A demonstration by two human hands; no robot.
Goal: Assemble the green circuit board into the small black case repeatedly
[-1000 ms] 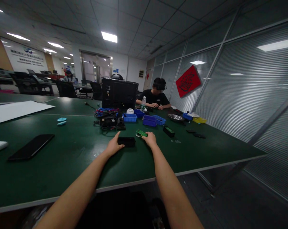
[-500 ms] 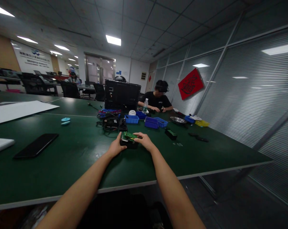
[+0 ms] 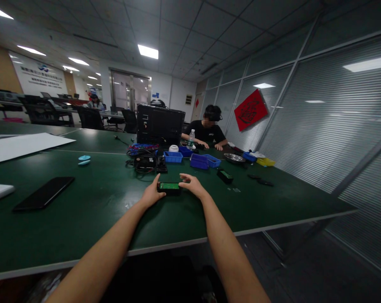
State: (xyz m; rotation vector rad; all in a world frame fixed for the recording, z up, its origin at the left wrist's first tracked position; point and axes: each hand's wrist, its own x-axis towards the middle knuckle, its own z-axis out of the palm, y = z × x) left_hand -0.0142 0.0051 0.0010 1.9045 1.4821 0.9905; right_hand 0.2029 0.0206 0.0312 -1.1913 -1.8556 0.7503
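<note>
A black box-shaped casing rests on the green table in front of me, with a green circuit board lying level in its open top. My left hand grips the casing's left end between thumb and fingers. At the right end is my right hand, its thumb and fingers apart; the fingertips are close to the board's corner, and I cannot tell if they touch it. A similar black casing with a green board stands farther right, beside small clear pieces.
Behind the casing are a black power unit with cables, blue bins and a monitor. A metal dish stands at the right, a phone at the left. Across the table sits a person.
The circuit board was raised and tilted in my right hand; now it lies level in the casing. My right fingers have loosened from it. My left hand keeps its grip.
</note>
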